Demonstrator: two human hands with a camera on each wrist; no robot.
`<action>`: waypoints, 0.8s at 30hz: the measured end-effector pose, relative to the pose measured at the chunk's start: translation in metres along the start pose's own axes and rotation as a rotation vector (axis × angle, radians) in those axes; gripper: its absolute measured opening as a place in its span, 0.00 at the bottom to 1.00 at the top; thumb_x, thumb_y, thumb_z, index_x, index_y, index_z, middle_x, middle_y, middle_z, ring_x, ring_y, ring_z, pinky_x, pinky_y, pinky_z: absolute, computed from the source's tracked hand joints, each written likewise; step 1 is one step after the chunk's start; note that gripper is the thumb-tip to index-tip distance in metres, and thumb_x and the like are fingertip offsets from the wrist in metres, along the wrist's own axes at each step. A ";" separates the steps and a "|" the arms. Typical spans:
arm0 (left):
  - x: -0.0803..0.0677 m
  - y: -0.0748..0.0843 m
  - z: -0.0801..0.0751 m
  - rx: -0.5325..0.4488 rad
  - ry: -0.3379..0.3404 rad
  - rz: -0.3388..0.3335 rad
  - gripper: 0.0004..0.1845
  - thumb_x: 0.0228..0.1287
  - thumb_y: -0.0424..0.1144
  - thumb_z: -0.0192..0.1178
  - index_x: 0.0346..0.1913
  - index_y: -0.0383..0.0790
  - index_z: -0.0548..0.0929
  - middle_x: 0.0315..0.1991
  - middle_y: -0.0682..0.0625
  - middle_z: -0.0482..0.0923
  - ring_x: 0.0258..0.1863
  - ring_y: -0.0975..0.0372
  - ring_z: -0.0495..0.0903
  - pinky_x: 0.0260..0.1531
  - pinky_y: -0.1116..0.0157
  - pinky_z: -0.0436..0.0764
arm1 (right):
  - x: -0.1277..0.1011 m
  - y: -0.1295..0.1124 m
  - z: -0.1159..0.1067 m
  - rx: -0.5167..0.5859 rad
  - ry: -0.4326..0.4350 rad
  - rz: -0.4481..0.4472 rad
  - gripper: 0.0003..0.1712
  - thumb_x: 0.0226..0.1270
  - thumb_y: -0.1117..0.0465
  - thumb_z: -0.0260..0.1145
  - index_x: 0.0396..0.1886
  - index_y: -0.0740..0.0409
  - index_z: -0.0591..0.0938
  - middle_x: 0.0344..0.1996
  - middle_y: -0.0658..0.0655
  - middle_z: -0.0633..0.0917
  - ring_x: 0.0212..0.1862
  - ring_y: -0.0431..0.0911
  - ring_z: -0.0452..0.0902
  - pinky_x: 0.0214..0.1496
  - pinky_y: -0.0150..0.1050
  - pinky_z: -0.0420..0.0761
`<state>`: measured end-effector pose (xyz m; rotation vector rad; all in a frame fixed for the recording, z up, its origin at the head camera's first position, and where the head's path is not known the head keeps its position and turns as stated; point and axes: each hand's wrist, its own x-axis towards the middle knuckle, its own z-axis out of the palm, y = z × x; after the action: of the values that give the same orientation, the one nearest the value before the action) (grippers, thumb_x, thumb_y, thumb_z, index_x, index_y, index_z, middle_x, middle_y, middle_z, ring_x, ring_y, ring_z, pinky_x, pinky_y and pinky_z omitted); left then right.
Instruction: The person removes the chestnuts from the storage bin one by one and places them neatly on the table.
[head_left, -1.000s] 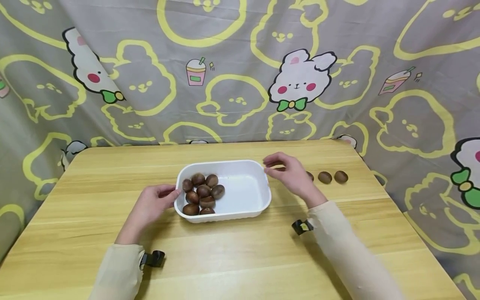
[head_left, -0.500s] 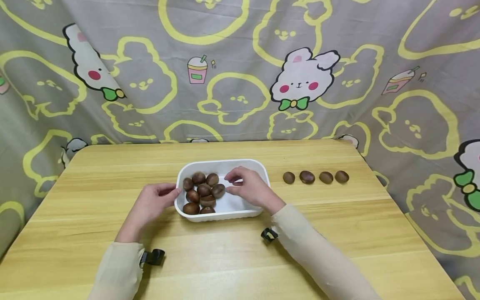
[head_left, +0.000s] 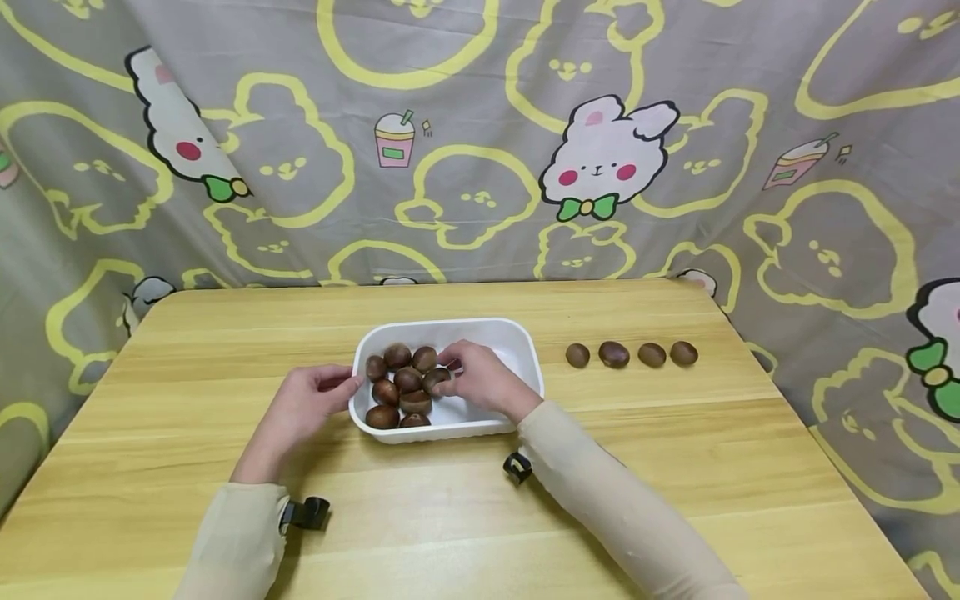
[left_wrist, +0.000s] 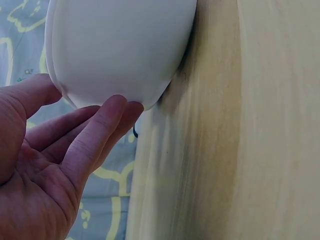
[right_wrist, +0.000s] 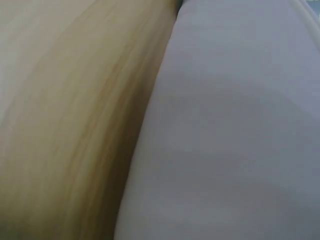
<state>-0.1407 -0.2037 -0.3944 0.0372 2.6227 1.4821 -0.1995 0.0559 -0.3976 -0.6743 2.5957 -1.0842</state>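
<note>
White tray (head_left: 450, 432), chestnuts (head_left: 408, 381), green-labelled printed cup (head_left: 393, 140)

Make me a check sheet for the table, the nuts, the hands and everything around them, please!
Surface: wood-look table, tray resting on it.
Job's things: white tray, brown nuts bunched toward its left end; four nuts in a row on the table, right of it.
Clutter: nothing seen.
Hands: left hand holds the tray's left end; right hand pinches one nut inside.
Cables: nothing seen.
Surroundings: cartoon-print curtain behind.
</note>
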 end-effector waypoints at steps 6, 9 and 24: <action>-0.002 -0.002 0.000 0.031 0.010 -0.005 0.23 0.72 0.44 0.59 0.58 0.26 0.79 0.50 0.35 0.82 0.46 0.52 0.83 0.45 0.60 0.81 | 0.002 -0.004 0.004 -0.054 -0.044 0.009 0.24 0.56 0.61 0.77 0.52 0.63 0.82 0.44 0.56 0.81 0.46 0.46 0.77 0.51 0.38 0.75; -0.001 -0.002 0.000 0.025 0.013 -0.006 0.24 0.72 0.44 0.59 0.58 0.26 0.79 0.51 0.35 0.81 0.46 0.52 0.83 0.45 0.60 0.81 | 0.003 -0.005 0.007 -0.121 -0.030 -0.005 0.22 0.56 0.61 0.77 0.51 0.61 0.83 0.42 0.55 0.80 0.45 0.47 0.76 0.52 0.39 0.75; 0.000 0.000 0.001 0.060 0.019 0.020 0.24 0.72 0.44 0.59 0.58 0.26 0.79 0.51 0.34 0.81 0.47 0.51 0.82 0.47 0.57 0.80 | 0.001 -0.003 0.007 -0.187 0.022 0.006 0.17 0.56 0.59 0.77 0.42 0.57 0.83 0.37 0.51 0.78 0.42 0.45 0.75 0.48 0.39 0.74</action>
<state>-0.1410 -0.2026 -0.3952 0.0554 2.6893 1.4163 -0.1964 0.0497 -0.4002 -0.6974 2.7395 -0.8586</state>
